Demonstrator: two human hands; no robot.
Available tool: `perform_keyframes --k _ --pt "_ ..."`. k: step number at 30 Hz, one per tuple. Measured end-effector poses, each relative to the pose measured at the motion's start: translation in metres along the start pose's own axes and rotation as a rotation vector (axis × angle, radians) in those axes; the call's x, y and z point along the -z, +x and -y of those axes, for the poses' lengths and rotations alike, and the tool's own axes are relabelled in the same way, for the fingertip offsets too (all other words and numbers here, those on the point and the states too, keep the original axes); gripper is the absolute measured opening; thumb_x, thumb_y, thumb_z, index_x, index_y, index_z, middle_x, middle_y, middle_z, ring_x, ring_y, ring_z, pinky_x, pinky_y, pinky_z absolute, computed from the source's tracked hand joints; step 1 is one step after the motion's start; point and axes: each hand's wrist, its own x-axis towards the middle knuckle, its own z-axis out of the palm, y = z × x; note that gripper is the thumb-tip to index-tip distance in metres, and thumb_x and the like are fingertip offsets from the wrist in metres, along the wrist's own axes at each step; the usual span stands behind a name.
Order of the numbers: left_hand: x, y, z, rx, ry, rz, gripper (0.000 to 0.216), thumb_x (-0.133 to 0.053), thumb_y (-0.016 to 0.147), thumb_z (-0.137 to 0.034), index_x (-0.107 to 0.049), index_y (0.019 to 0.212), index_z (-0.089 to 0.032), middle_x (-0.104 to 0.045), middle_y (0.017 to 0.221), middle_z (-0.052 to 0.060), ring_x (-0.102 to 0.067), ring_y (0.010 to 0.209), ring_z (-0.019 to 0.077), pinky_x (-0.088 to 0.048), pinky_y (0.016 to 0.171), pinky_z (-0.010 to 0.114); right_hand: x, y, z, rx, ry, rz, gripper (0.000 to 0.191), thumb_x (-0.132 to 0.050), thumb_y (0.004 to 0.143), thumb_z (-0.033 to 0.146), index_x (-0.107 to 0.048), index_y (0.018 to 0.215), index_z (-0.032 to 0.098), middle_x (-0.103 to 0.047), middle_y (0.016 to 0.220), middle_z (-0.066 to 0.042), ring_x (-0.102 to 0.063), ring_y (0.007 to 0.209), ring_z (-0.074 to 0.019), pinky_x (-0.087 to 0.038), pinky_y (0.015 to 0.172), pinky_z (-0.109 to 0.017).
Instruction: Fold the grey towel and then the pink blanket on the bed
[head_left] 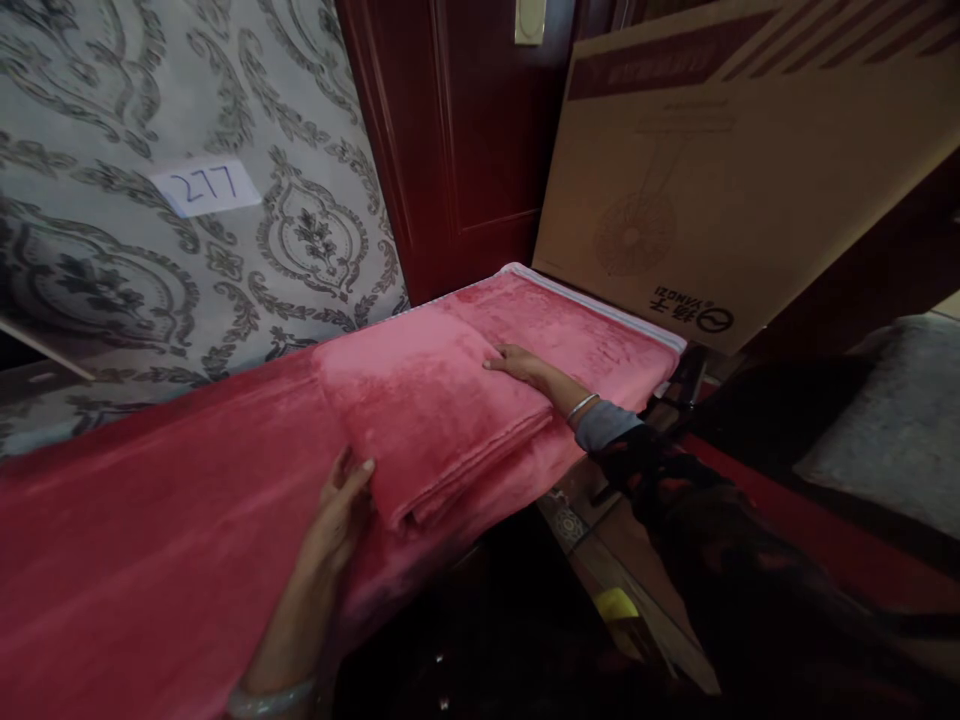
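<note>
A folded pink plush blanket (420, 400) lies on a long surface draped in the same kind of pink plush cloth (187, 520). Its front edge shows several stacked layers. At its left front corner is my left hand (341, 510), thumb and fingers apart and touching the side; some fingertips are hard to see. Across the blanket's right edge rests my right hand (525, 368), fingers stretched out over the plush. Neither hand pinches the fabric visibly.
A large cardboard box (660, 180) leans beyond the right end, against a dark red door (480, 130). Patterned wallpaper (315, 230) carries a paper label (206, 187) reading 277. A grey fluffy item (900, 420) lies at right; a yellow object (616, 606) is below.
</note>
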Motion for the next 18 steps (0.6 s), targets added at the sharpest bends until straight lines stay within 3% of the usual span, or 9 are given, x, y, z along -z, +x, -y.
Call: perform_keyframes --k 6,10,18 --pt "0.002 0.0 0.0 -0.012 -0.002 0.04 0.06 -0.076 0.073 -0.01 -0.057 0.129 -0.022 -0.077 0.099 0.004 -0.075 0.084 0.0193 -0.062 0.086 0.033 0.01 -0.018 0.0 -0.059 0.041 0.064 0.021 -0.078 0.081 0.026 -0.07 0.098 0.017 -0.074 0.085 -0.002 -0.069 0.077 -0.0182 -0.059 0.08 -0.033" --pt "-0.003 -0.005 0.0 -0.01 -0.036 0.05 0.061 -0.077 0.072 -0.012 -0.056 0.129 -0.024 -0.075 0.111 0.005 -0.074 0.097 0.0217 -0.061 0.091 0.034 0.012 -0.028 0.004 -0.065 0.051 0.107 0.019 -0.077 0.082 0.026 -0.07 0.097 0.017 -0.075 0.082 -0.003 -0.07 0.076 -0.0196 -0.06 0.077 -0.033" --pt "-0.002 0.002 0.01 -0.096 -0.03 0.012 0.063 -0.081 0.063 -0.007 -0.062 0.119 -0.029 -0.068 0.131 0.003 -0.061 0.126 0.0238 -0.056 0.101 0.031 0.012 -0.021 -0.013 -0.048 -0.109 -0.061 0.019 -0.079 0.078 0.025 -0.073 0.093 0.015 -0.075 0.081 -0.002 -0.071 0.083 -0.0223 -0.058 0.083 -0.034"
